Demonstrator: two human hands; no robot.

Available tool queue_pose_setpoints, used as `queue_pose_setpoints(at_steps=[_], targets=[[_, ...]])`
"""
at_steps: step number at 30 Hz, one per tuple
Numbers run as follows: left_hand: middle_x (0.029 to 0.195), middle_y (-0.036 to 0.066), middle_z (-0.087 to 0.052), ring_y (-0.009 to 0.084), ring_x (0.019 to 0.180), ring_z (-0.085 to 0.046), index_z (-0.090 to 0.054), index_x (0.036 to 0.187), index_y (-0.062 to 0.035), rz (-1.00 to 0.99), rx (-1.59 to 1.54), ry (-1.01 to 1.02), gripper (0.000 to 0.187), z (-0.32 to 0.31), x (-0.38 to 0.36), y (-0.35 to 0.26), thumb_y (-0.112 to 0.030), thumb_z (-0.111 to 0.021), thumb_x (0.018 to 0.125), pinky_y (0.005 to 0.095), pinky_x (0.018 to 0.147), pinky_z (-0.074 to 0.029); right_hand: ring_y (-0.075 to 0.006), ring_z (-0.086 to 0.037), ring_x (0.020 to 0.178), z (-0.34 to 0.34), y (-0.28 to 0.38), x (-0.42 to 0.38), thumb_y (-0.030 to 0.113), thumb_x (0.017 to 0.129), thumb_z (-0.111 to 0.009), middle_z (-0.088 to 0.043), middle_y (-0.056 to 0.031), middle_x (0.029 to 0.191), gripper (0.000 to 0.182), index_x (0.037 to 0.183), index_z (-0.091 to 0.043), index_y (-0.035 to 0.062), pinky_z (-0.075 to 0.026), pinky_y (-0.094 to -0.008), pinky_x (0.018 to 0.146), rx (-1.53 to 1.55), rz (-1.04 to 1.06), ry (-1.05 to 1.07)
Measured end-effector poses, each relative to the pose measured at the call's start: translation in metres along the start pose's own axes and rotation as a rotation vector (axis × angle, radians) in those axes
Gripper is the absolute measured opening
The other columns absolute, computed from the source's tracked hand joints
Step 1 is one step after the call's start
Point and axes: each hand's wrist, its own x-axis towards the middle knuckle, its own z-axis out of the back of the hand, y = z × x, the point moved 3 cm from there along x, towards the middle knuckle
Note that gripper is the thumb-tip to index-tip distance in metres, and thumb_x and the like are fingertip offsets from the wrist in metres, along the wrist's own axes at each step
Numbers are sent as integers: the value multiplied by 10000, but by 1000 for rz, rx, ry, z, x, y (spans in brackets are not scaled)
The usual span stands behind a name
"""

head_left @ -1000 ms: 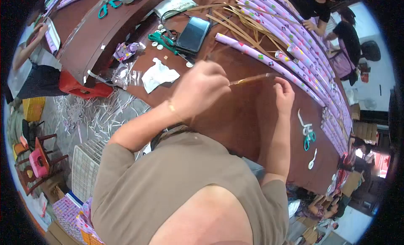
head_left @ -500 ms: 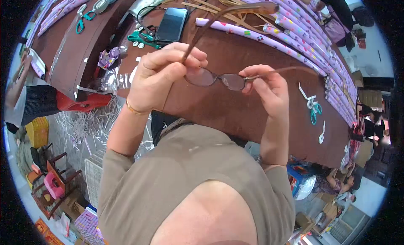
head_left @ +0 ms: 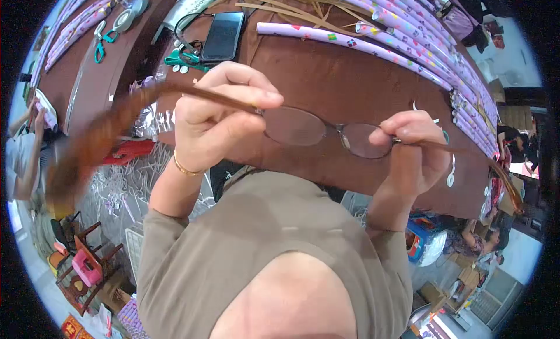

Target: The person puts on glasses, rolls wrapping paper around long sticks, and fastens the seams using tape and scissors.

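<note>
A pair of thin-rimmed glasses [head_left: 296, 127] is held up above the brown table [head_left: 303, 158], with both temple arms spread outward. My left hand [head_left: 219, 114] pinches the frame at the left hinge, and a gold bracelet is round that wrist. At the other hinge, the thumb and fingers of my right hand [head_left: 417, 149] are closed on the frame. The brown temple on the left sweeps close to the camera and is blurred. The right temple points away to the right, its tip beyond the table edge.
Behind the glasses lie a black phone [head_left: 223, 37], green-handled scissors [head_left: 181, 58] and a long purple patterned roll [head_left: 350, 43]. More such rolls are piled at the right back. White strips litter the floor at left; a co-worker's arm [head_left: 35, 135] shows at far left.
The glasses have come closer to the camera and their temples have swung wider apart. My right hand has moved right and slightly down, with the glasses still held in both hands.
</note>
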Motion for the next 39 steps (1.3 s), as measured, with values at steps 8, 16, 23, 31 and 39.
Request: queue_pose_setpoints(at_steps=[8, 16, 23, 31, 39], targets=[[944, 110, -559, 219, 768, -528, -630, 1049, -121, -146, 87, 90, 336, -8, 8, -34, -435, -631, 929, 325, 677, -467, -251, -634, 650, 7, 20, -5, 140, 955, -597, -600, -204, 941, 146, 1034, -559, 23, -551, -300, 579, -2, 298, 93], [982, 14, -527, 169, 857, -481, -690, 1111, -218, -181, -105, 332, 374, 2, 27, -61, -442, -763, 821, 304, 758, -439, -192, -468, 734, 20, 53, -12, 306, 979, -545, -437, -47, 949, 253, 1178, -609, 165, -367, -322, 573, 6, 334, 209], [954, 14, -561, 173, 823, -515, -695, 1076, -221, -180, -346, 69, 319, 5, 19, -74, -382, -765, 809, 298, 724, -449, -119, -570, 754, 42, 81, 7, 314, 822, -762, -554, 24, 1020, 242, 1016, -704, 182, -468, -278, 614, 371, 522, 175], [1007, 94, -633, 199, 765, -610, -685, 989, -94, -337, -638, -121, 234, 18, 19, -69, -276, -712, 843, 341, 709, -510, -132, -629, 784, 86, 77, 8, 216, 783, -712, -645, -49, 973, 212, 964, -669, 113, -526, -257, 674, 178, 561, 27], [1054, 106, -693, 189, 796, -674, -685, 963, -24, -335, -338, -213, 160, -8, 60, -49, -156, -636, 888, 313, 719, -533, -179, -650, 770, 67, 13, 80, -74, 902, -570, -674, -177, 1034, 198, 1096, -602, -52, -547, -269, 708, -899, 751, -239]])
